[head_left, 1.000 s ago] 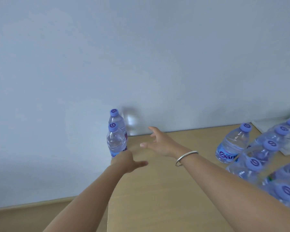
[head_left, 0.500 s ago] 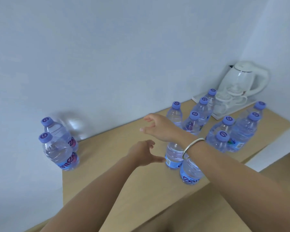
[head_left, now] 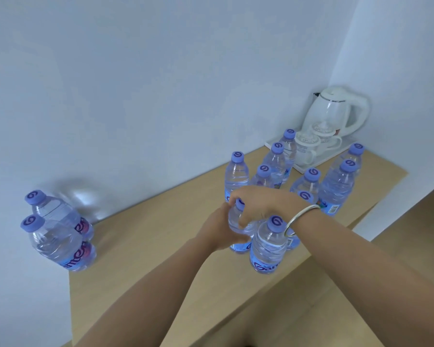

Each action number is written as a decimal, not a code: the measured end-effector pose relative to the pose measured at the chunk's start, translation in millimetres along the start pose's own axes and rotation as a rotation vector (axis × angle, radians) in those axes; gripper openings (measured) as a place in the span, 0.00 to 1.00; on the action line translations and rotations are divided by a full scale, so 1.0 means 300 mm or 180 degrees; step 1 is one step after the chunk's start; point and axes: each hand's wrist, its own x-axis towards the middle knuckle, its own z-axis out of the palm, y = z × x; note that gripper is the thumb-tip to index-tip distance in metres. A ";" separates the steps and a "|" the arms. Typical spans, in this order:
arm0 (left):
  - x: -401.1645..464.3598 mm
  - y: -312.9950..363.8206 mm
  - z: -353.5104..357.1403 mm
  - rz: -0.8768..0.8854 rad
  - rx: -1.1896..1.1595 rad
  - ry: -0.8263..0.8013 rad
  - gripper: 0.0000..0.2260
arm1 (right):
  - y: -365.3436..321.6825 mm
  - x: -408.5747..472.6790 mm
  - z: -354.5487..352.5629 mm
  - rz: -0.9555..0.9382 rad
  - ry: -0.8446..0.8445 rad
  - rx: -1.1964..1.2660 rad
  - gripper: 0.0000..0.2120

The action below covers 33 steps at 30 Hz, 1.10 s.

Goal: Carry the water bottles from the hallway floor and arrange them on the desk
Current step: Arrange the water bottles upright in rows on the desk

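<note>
Clear, ribbed plastic forms the water bottle [head_left: 238, 221] that both hands close around near the middle of the worktop [head_left: 145, 246]; its purple cap is mostly hidden under the fingers. The left hand [head_left: 221, 229] wraps the bottle's near side, and the right hand [head_left: 258, 204] curls over its shoulder from above, a thin silver bangle [head_left: 301, 219] circling that wrist. The bottle stands upright on the worktop's pale wood-grain surface. Just beside it, toward the front edge, stands another bottle [head_left: 268, 246] with a round purple cap and a blue label. Behind the hands a cluster of similar bottles [head_left: 336, 189] stands close together, each with a swirl mark on its cap. Two more bottles [head_left: 58, 234] stand well apart at the worktop's left end, against the smooth white wall [head_left: 161, 83]. In the far right corner a glossy white kettle [head_left: 336, 111] and white cups [head_left: 308, 146] sit on a flat white tray [head_left: 311, 166].
</note>
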 end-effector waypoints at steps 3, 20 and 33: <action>-0.006 -0.001 0.014 -0.0044 -0.0116 0.0104 0.28 | 0.004 0.010 0.013 -0.0018 0.0045 -0.0181 0.23; -0.156 -0.173 -0.165 -0.0471 -0.0235 0.0190 0.26 | -0.211 0.109 0.074 -0.0811 0.0094 -0.0191 0.14; -0.420 -0.372 -0.294 -0.0840 -0.0564 0.0592 0.29 | -0.462 0.163 0.239 -0.1414 0.0008 0.0040 0.13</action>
